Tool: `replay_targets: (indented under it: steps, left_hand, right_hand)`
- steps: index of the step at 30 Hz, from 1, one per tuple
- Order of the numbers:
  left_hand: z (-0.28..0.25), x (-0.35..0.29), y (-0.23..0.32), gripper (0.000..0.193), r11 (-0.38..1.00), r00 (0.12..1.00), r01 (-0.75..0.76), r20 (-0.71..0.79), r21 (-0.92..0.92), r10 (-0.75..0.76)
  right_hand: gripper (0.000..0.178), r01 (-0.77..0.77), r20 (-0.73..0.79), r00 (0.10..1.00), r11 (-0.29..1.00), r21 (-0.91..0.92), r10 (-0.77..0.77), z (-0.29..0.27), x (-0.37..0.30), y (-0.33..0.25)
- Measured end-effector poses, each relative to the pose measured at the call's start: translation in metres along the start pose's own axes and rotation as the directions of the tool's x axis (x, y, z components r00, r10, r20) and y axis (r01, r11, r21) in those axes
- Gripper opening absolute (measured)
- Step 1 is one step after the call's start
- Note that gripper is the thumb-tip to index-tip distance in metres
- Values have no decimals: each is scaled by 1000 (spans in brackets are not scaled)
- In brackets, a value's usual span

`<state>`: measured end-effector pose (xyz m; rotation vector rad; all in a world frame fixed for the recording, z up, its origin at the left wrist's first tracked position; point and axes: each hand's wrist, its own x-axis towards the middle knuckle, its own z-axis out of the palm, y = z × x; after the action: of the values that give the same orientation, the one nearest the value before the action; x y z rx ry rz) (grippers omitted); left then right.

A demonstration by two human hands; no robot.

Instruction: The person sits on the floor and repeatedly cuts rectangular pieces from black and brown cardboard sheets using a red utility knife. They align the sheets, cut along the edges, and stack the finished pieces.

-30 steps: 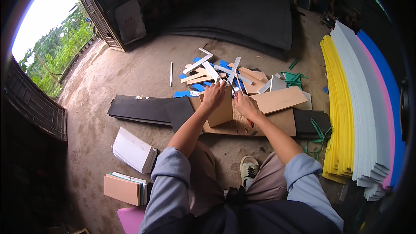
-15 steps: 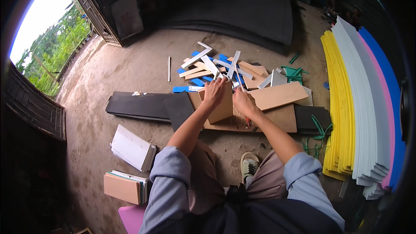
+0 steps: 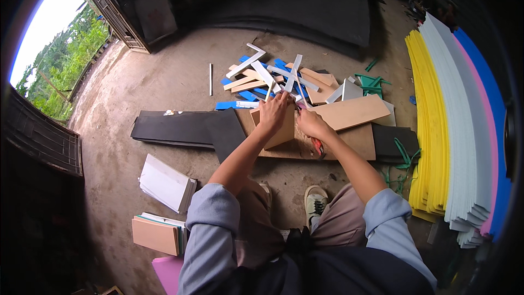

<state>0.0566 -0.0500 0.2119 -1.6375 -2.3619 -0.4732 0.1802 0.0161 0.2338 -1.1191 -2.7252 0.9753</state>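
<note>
My left hand (image 3: 274,111) is closed at the top edge of a tan foam block (image 3: 279,133) that stands on a brown board (image 3: 349,143). Close to its right, my right hand (image 3: 315,124) is closed around a red-handled tool (image 3: 317,147). The handle sticks out below the palm, and the tool's working end is hidden by the fingers. Just beyond both hands lies a heap of offcut strips: white strips (image 3: 295,71), blue strips (image 3: 248,96) and tan strips (image 3: 244,84). A long tan panel (image 3: 352,111) slants to the right of my right hand.
Black foam sheets (image 3: 174,127) lie under the board. White pieces (image 3: 166,183), tan pieces (image 3: 155,235) and a pink sheet (image 3: 166,273) are at lower left. Tall yellow sheets (image 3: 426,131) and white sheets (image 3: 456,131) stand at right. Green scraps (image 3: 373,84) lie near the heap.
Both hands have stayed near the tan block, and my right hand has turned and shifted slightly. More of the red handle now shows below it. The whole view has tilted a little.
</note>
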Motion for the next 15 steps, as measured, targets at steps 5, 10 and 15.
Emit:
replay_targets:
  steps: [5,10,15]
  left_hand:
    - [-1,-5,4,23,993,993,-94,61,-70,98]
    - [-13,2,13,32,971,974,-122,161,-207,157]
    - [-8,10,9,33,959,951,-145,233,-243,203]
  right_hand:
    - [34,-77,173,981,995,-56,85,16,11,16]
    - [35,-32,161,985,983,-179,62,79,26,61]
    - [33,-50,152,986,993,-105,66,92,30,72]
